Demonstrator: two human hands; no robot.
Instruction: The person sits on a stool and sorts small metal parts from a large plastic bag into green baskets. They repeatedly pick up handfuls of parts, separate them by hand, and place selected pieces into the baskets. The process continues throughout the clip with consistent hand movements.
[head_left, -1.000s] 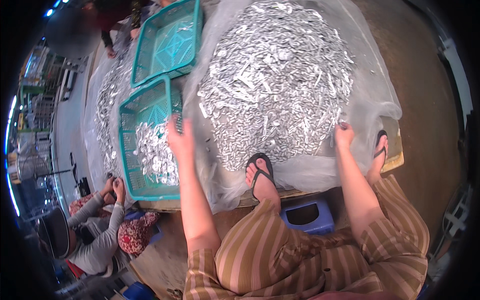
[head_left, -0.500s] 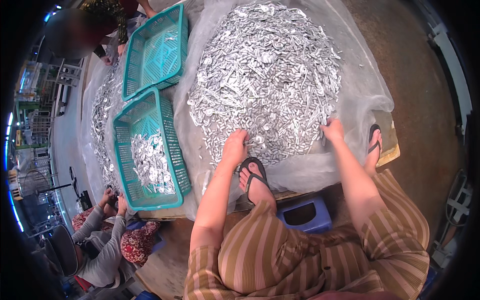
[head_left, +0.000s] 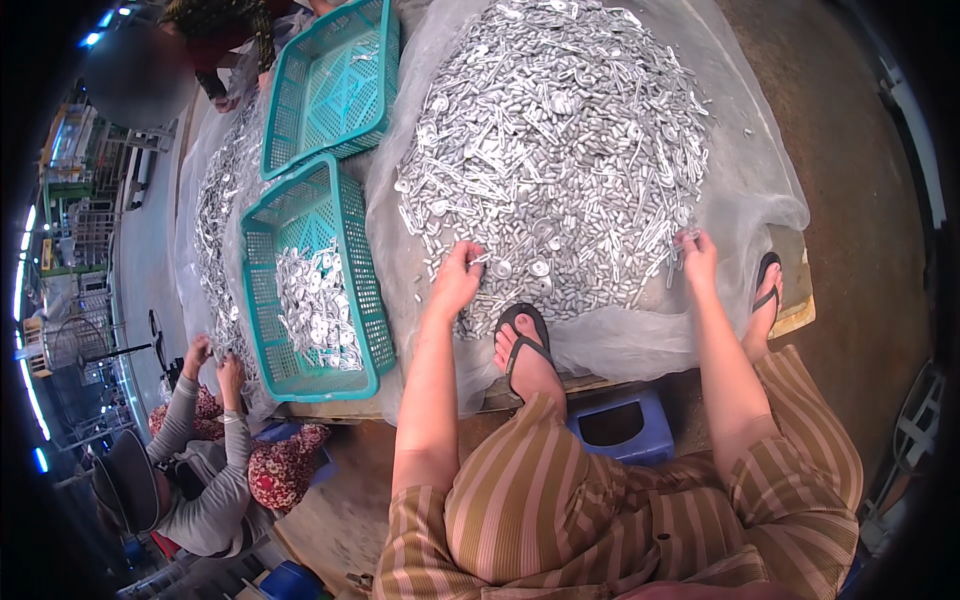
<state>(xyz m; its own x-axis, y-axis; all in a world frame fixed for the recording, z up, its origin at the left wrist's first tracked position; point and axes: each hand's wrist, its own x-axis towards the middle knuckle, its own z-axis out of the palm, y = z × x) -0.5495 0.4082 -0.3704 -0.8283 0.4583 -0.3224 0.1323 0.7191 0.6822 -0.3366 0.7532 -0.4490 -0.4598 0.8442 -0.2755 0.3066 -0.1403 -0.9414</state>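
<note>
A broad pile of small silver metal parts (head_left: 575,150) lies in front of me: stubby pellets, thin bars and round discs mixed. At the pile's near left edge my left hand (head_left: 456,282) is closed in a pinch on a small silver metal part (head_left: 481,259). My right hand (head_left: 698,262) is at the near right edge, thumb and fingers pinched on another small silver part (head_left: 688,235) beside a disc. The exact shape of either held piece is too small to tell. Several discs (head_left: 541,268) lie between my hands.
Clear plastic sheeting (head_left: 640,340) covers the low platform. To the left stand a green basket (head_left: 365,300) partly filled with silver pieces and a second green basket (head_left: 388,75). Two co-workers handle another pile further left. My sandalled foot (head_left: 530,350) and a blue stool (head_left: 650,440) are near.
The whole view has shifted a little. My left hand has moved left along the pile's edge; my right hand has risen slightly toward the disc. The near co-worker's hands have lifted.
</note>
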